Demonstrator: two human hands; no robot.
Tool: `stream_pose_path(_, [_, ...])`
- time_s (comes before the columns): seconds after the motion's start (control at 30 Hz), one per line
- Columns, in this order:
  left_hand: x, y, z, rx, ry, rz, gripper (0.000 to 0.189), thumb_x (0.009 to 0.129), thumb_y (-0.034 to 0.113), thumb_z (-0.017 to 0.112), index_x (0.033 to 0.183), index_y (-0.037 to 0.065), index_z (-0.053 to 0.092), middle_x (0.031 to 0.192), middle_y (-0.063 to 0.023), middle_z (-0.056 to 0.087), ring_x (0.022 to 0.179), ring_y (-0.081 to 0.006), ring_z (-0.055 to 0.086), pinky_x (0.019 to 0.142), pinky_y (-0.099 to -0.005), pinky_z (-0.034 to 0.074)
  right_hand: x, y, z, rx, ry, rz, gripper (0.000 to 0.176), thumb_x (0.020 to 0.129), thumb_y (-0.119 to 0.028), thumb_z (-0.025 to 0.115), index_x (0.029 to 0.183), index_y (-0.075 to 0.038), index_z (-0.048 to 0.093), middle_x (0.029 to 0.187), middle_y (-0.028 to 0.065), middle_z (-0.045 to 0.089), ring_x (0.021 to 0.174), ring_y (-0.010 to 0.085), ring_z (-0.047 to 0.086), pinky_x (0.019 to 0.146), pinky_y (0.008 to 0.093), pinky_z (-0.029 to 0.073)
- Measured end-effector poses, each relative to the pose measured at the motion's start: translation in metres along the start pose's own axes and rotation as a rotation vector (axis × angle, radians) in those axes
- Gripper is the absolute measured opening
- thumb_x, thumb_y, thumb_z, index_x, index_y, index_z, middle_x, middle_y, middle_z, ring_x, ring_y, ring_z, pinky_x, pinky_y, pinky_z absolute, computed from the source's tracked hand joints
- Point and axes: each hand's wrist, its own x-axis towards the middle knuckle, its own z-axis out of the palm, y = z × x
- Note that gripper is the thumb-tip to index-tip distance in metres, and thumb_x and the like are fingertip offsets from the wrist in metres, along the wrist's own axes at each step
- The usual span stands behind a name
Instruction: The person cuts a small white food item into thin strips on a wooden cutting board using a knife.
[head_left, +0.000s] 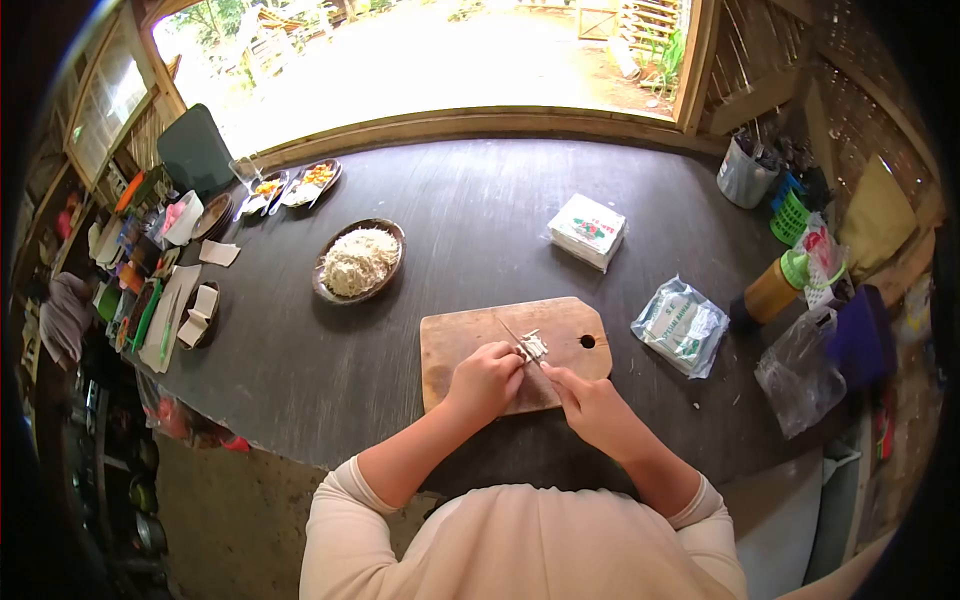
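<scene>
My right hand [592,408] is closed around the handle of a knife [517,338], whose thin blade slants up and left over the wooden cutting board [455,335]. Beside the blade, my left hand [486,382] rests on the board with its fingers curled together. What lies under those fingers is mostly hidden. Small white cut strips of food [535,346] lie in a little heap right of the blade, near my fingertips. The board has a dark hole at its right end.
Beyond the board stands a bowl of pale shreds [360,262]. A white packet [587,230] and a plastic-wrapped packet [680,325] lie on the dark table [460,210]. Plates of food [312,183] sit back left; a bottle [775,290] and utensil bucket [746,172] stand right.
</scene>
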Motion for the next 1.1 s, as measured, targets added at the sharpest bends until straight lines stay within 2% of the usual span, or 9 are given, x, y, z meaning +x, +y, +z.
stream_pose_path(0.47, [0.001,-0.001,-0.001,-0.024,0.026,0.015,0.008,0.081,0.010,0.068,0.083,0.002,0.070,0.089,-0.0094,0.067,0.085,-0.0294,0.066,0.076,-0.0375,0.055,-0.001,-0.003,-0.006,0.078,-0.034,0.045,0.030,0.099,-0.008,0.054,0.129,-0.007,0.060,0.092,0.0288,0.062,0.087,0.0478,0.060,0.070,0.0379,0.052])
stream_pose_path(0.8, [0.001,-0.002,0.000,-0.030,0.012,0.002,0.009,0.081,0.011,0.068,0.083,0.002,0.070,0.089,-0.0092,0.067,0.088,-0.0286,0.067,0.077,-0.0374,0.055,0.003,-0.010,-0.002,0.044,-0.068,0.115,0.029,0.099,-0.008,0.053,0.127,-0.007,0.061,0.091,0.0274,0.063,0.087,0.0472,0.061,0.070,0.0392,0.052])
stream_pose_path(0.87, [0.002,-0.002,0.001,-0.031,0.037,0.023,0.009,0.081,0.011,0.068,0.084,0.002,0.071,0.091,-0.0093,0.067,0.088,-0.0289,0.066,0.078,-0.0376,0.055,0.005,-0.001,0.007,0.003,-0.002,0.016,0.029,0.100,-0.009,0.052,0.127,-0.007,0.061,0.091,0.0271,0.064,0.086,0.0462,0.063,0.070,0.0410,0.052])
stream_pose_path(1.0, [0.000,0.002,-0.001,-0.010,0.013,-0.008,0.010,0.082,0.011,0.068,0.084,0.002,0.071,0.092,-0.0092,0.068,0.089,-0.0285,0.067,0.078,-0.0371,0.055,0.011,0.005,0.016,-0.083,-0.002,0.030,0.028,0.101,-0.009,0.051,0.127,-0.007,0.061,0.090,0.0272,0.065,0.086,0.0457,0.064,0.070,0.0426,0.053])
stream_pose_path(1.1, [0.001,0.004,-0.002,-0.010,0.027,0.010,0.009,0.082,0.011,0.068,0.084,0.003,0.071,0.093,-0.0088,0.068,0.088,-0.0282,0.067,0.077,-0.0367,0.055,0.011,0.008,0.013,-0.046,0.037,-0.042,0.028,0.100,-0.010,0.052,0.127,-0.007,0.060,0.090,0.0279,0.065,0.085,0.0459,0.064,0.070,0.0430,0.053])
